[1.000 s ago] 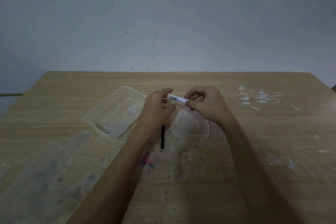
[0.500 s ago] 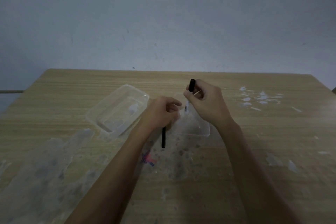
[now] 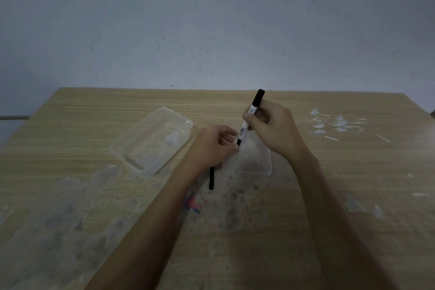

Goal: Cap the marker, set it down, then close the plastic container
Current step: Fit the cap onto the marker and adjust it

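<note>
My right hand (image 3: 273, 129) grips a marker (image 3: 244, 127) with a white body, held nearly upright, its black end pointing up. The marker's lower dark tip touches the fingers of my left hand (image 3: 211, 146). My left hand is closed around a slim black cap (image 3: 211, 179), whose lower part sticks out below the fist. A clear plastic container (image 3: 150, 139) lies open on the wooden table (image 3: 70, 125), left of my hands. A clear flat lid (image 3: 259, 162) lies beneath my hands, partly hidden by them.
White flecks (image 3: 336, 125) are scattered on the table at the far right. Pale smudges and stains (image 3: 58, 219) cover the near left of the tabletop. A small red and blue mark (image 3: 191, 205) sits beside my left forearm. A grey wall stands behind the table.
My right hand turned the marker from lying sideways to nearly upright and brought its lower tip down to my left hand's fingers. My left hand stayed put with the cap.
</note>
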